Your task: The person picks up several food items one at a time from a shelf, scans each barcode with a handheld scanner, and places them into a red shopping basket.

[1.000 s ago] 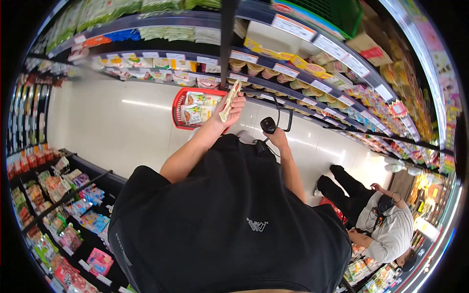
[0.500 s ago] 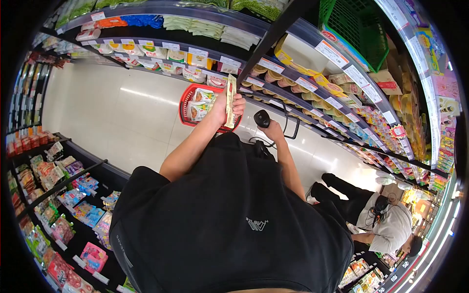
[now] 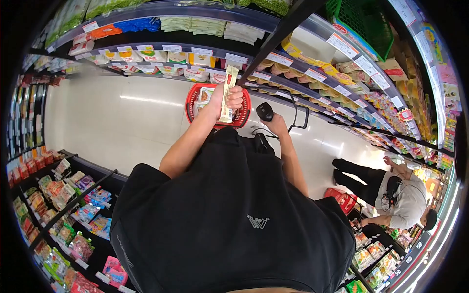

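Though apart — packet [image 3: 227, 93] left, scanner [image 3: 265, 112] right

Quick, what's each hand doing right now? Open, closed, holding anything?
Left hand: closed around a flat packet, held upright.
Right hand: closed on a black handheld scanner.
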Demonstrator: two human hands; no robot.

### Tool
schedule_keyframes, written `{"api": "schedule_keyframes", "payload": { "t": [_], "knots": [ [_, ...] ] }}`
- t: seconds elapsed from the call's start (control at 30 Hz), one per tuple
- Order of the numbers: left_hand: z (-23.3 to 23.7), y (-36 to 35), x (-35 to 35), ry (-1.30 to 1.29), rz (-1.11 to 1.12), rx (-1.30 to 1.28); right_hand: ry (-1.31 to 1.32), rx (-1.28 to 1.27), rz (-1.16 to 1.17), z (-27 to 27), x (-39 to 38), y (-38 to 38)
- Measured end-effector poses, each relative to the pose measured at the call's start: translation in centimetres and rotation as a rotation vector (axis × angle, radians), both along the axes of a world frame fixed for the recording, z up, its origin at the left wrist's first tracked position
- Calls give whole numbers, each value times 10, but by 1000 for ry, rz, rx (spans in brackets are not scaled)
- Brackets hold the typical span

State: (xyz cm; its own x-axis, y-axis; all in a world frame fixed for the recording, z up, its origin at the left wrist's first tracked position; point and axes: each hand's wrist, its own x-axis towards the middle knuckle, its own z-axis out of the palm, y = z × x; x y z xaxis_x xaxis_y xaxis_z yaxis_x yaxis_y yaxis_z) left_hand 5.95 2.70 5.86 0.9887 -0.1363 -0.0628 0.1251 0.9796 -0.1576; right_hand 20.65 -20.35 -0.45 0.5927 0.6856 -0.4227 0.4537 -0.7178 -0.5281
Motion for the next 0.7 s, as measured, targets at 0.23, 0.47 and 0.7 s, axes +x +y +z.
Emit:
{"api": "schedule_keyframes", "payload": {
  "t": [0.23, 0.47, 0.7],
  "knots": [
    [27, 9, -15, 150, 32, 136, 6, 100, -49, 8, -35, 20],
    [22, 20, -25, 373, 99, 320, 108, 14, -40, 10, -48, 24],
    [-11, 32, -36, 562, 82, 711, 17, 28, 25, 14, -42, 34]
  ]
}}
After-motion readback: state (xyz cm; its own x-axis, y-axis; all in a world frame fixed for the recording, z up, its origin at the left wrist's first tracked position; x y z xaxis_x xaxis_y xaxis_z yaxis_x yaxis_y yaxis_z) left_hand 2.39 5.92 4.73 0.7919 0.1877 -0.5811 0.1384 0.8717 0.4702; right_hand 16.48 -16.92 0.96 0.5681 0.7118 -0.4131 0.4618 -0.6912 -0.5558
